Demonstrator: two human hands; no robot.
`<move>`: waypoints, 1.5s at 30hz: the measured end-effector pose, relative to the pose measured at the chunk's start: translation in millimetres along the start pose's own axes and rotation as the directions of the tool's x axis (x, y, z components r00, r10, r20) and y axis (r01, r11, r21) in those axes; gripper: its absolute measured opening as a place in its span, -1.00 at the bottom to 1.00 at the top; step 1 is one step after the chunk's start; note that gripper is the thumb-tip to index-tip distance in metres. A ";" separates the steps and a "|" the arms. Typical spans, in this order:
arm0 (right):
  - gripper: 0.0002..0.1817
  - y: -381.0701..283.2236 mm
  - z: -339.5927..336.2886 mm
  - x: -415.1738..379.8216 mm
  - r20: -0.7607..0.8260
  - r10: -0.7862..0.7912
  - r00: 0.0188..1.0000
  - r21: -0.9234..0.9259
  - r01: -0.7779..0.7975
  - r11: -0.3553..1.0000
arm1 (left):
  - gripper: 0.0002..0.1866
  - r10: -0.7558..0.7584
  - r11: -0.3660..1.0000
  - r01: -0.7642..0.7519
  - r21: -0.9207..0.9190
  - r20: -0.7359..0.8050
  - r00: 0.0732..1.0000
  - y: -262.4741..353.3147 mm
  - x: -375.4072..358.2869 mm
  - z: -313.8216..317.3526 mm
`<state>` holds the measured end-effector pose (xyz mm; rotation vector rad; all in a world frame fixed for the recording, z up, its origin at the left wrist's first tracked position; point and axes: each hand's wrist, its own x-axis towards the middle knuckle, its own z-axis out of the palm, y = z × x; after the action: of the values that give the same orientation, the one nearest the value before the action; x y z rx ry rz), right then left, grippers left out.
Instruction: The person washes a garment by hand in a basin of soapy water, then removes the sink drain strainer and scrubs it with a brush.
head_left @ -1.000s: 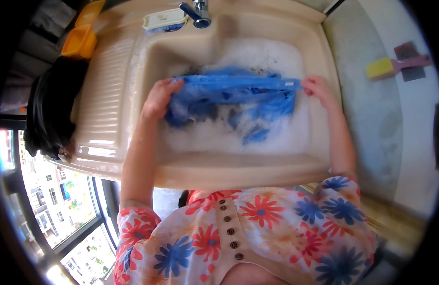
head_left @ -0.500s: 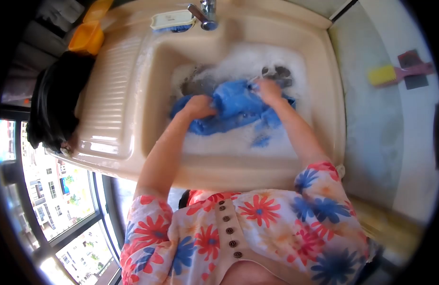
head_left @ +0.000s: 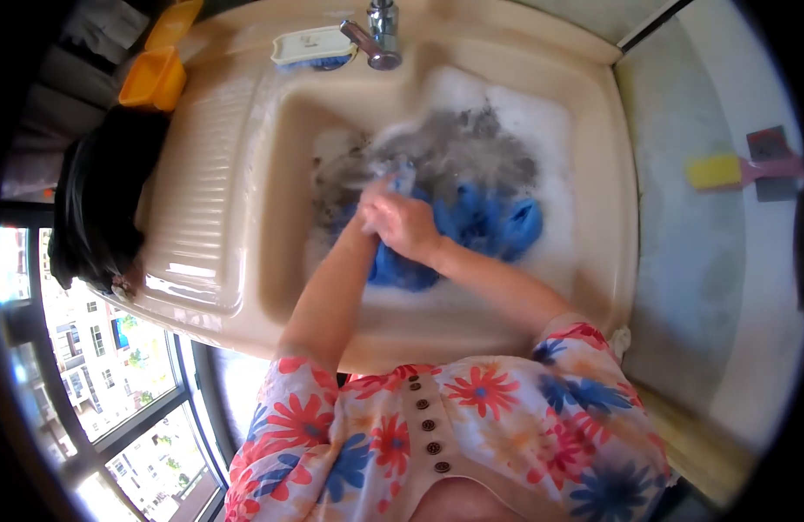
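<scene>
Step in hand looks like working a wet blue cloth by hand in the sink, approx. mid-wash judging by the suds and the grey, cloudy water at the far side. The cloth lies in the basin, bunched & partly sunk, w/ one part below the wrists and another to the right of them; a pale, wet bit shows just past the fingers. L hand and R hand are together over the left half of the basin, R hand overlapping L hand. R hand's fingers look curled in, prob. closed round L hand or a fold of cloth between the two, but can't tell which; L hand is mostly covered & blurred, so can't tell how far open it is or what it has hold of. Next move, as a judgement, calls for a firm hold on a bunched section, as wet soapy fabric prob. slips easily, & for keeping it low over the basin so drips stay inside. Tap is at the far edge w/ a scrub brush just beside it, bristles down; orange tub & black fabric or bag sit beyond the ribbed drainboard, on the left
</scene>
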<state>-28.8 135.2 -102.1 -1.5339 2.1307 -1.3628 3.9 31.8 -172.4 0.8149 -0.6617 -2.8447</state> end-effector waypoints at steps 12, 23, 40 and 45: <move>-0.77 104.9 -195.7 47.6 0.249 0.547 0.799 0.324 -0.601 0.730 | -0.65 0.361 -0.068 0.030 0.997 -0.003 0.933 88.5 -52.6 13.0; -0.77 60.4 -307.0 44.7 0.460 0.587 0.666 -0.351 -0.471 0.809 | -0.74 0.226 0.606 -0.138 0.783 -0.003 0.974 156.7 -109.3 40.2; -0.76 39.6 -346.9 64.5 -0.004 0.491 0.871 0.711 -0.343 0.614 | -0.66 0.232 0.871 -0.209 0.445 0.003 0.973 164.0 -141.2 64.6; -0.66 26.0 -358.3 65.4 -0.028 0.584 0.811 0.540 -0.480 0.692 | -0.54 -0.051 0.557 0.089 0.826 -0.072 0.996 111.9 -166.9 53.3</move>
<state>-292.2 284.4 102.2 -0.5191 1.8592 -1.6954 116.1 -11.9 -3.0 0.9803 -2.0971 -2.4389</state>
